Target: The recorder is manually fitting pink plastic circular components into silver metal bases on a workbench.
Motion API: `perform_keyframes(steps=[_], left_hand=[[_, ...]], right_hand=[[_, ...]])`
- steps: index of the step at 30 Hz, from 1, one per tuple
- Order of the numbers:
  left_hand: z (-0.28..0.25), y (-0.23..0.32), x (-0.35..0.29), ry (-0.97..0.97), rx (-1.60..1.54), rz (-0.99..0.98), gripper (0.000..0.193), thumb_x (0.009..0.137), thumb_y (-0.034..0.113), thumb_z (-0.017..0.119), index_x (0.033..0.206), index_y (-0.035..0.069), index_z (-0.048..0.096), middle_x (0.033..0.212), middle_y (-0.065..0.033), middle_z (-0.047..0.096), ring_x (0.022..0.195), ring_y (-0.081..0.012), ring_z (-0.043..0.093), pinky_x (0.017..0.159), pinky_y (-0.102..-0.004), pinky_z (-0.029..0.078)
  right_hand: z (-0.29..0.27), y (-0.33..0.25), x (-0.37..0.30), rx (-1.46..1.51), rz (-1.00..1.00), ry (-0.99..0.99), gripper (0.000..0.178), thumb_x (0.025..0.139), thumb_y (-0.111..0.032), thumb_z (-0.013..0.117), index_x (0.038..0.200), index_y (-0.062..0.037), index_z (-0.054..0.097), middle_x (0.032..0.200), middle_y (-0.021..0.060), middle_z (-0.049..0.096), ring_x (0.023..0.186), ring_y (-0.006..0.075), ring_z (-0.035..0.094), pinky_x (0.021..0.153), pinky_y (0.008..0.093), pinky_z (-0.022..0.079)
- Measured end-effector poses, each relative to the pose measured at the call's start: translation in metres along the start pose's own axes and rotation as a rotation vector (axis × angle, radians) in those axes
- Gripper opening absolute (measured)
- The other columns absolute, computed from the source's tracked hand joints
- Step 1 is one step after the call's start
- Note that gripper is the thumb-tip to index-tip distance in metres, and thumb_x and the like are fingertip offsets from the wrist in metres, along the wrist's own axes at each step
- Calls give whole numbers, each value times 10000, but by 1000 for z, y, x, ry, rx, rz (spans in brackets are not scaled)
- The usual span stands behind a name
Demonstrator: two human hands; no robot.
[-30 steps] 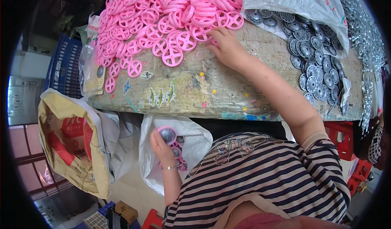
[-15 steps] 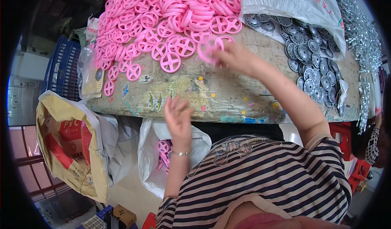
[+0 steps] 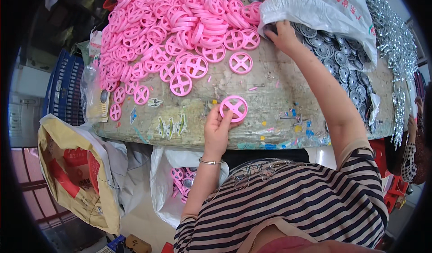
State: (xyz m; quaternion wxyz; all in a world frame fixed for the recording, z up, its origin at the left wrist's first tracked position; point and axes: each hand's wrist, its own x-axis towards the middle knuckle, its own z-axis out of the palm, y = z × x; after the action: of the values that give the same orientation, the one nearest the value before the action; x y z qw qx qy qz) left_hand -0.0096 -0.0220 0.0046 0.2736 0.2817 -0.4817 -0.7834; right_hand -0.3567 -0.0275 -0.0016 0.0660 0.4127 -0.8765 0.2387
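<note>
My left hand (image 3: 218,129) pinches a pink four-spoked plastic wheel (image 3: 243,105) by its lower left side, just above the table's near edge. At the mouth of a white woven bag (image 3: 288,10), my right hand (image 3: 285,36) has its fingers curled over a dark grey disc (image 3: 270,28), which they partly cover. Grey plastic discs (image 3: 330,66) with a hubcap-like pattern spill out of that bag to the right. A big heap of pink wheels (image 3: 180,23) covers the far left and middle of the table. One loose pink wheel (image 3: 240,62) lies flat between the heap and my hands.
Below the table edge, a white sack (image 3: 164,199) holds pink wheels, some with grey in them. A yellow-brown paper sack (image 3: 49,149) stands open at the left. Silver tinsel (image 3: 398,73) hangs at the right. Small coloured scraps and stickers (image 3: 171,128) lie on the worn tabletop (image 3: 265,100).
My right hand has moved from the pink wheels to the discs at the bag's mouth. My left hand, empty before, has moved right and now holds a pink wheel.
</note>
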Motion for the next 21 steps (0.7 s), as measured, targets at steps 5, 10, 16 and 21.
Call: perform_keyframes(steps=[5, 10, 16, 21], left_hand=[[-2, -4, -2, 7, -38, -5, 228, 960, 73, 484, 1165, -28, 475, 1022, -100, 597, 922, -160, 623, 786, -333, 569], [-4, -6, 0, 46, -15, 9, 236, 954, 56, 482, 1175, -26, 487, 1078, -107, 595, 942, -184, 630, 776, -338, 582], [1, -4, 3, 28, -6, 19, 228, 954, 64, 498, 1162, -28, 491, 1039, -102, 600, 941, -167, 624, 796, -332, 572], [-3, -3, 1, 22, -19, 26, 261, 951, 52, 494, 1198, -32, 478, 1081, -115, 598, 965, -181, 623, 808, -328, 566]], right_hand=[[8, 12, 13, 185, -46, -124, 631, 740, -358, 730, 1230, -17, 524, 1212, 242, 558, 1120, 364, 545, 943, 394, 437], [-20, -2, -18, 381, 0, -118, 495, 785, -234, 707, 1198, -17, 540, 1104, 188, 597, 986, 300, 579, 844, 357, 457], [-51, -9, -64, 415, -121, 16, 316, 858, -148, 648, 1137, -10, 593, 941, 93, 625, 699, 134, 543, 622, 257, 443], [-93, -61, -105, 907, 136, -237, 305, 889, -152, 624, 1186, -84, 616, 886, -9, 640, 673, 58, 534, 554, 214, 429]])
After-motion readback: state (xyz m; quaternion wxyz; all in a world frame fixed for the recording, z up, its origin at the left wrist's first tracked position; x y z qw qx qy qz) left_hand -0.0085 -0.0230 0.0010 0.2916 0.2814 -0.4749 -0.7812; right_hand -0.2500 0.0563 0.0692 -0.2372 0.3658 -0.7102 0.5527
